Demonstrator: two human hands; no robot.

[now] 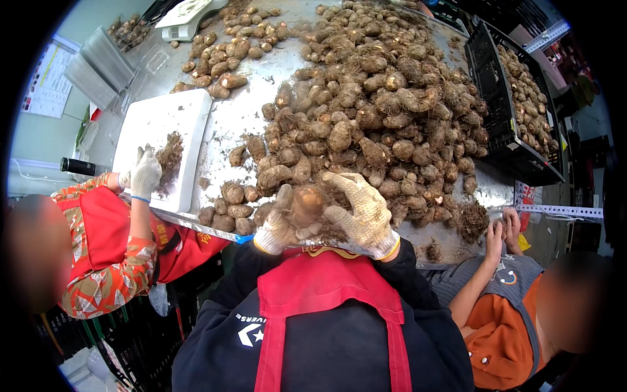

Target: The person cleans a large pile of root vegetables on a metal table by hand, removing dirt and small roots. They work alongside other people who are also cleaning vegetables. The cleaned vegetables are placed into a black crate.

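Note:
Both my hands wear dirty knitted work gloves. My left hand (277, 225) and my right hand (360, 208) together grip one brown, hairy taro root (307, 204) at the near edge of a metal table (241, 114). Loose root fibres hang under the root. A large heap of taro roots (372, 111) covers the table just beyond my hands. A smaller group of roots (228, 49) lies at the far left.
A person at my left rests gloved hands (144, 173) on a white cutting board (157, 130) with root trimmings. A person at my right has bare hands (504, 232) at the table edge. A black crate (503, 144) of roots stands right. A scale (186, 16) sits far back.

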